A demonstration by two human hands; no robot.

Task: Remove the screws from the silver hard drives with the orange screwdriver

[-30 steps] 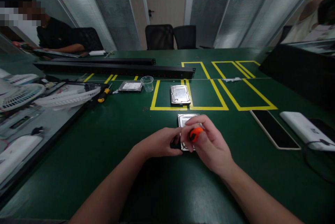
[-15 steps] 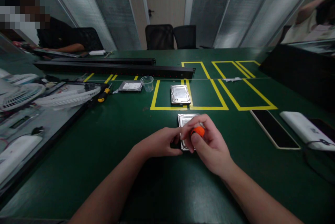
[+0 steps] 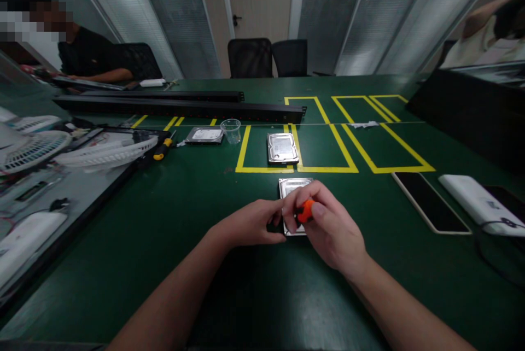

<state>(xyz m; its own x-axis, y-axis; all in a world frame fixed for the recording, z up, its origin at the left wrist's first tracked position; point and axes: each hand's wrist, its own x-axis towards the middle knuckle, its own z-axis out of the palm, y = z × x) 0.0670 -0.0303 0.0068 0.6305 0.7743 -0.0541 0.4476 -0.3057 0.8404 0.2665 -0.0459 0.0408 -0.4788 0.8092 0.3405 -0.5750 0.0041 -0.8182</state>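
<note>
A silver hard drive lies flat on the green table in front of me, partly covered by my hands. My left hand grips its left edge between thumb and fingers. Over the drive, my right hand is closed around a screwdriver with an orange handle; the tip is hidden behind the fingers. Just beyond, a second hard drive rests across yellow tape lines. Farther left are a third hard drive and a clear plastic cup.
A yellow-and-black screwdriver lies at left, beside a tray holding white fan parts. Long black bars stretch across the back. A phone and a white power bank lie right. Another person sits at far left.
My right hand has turned a little around the screwdriver, with the thumb now higher and the orange handle slightly farther left. My left hand and the drive stay in place.
</note>
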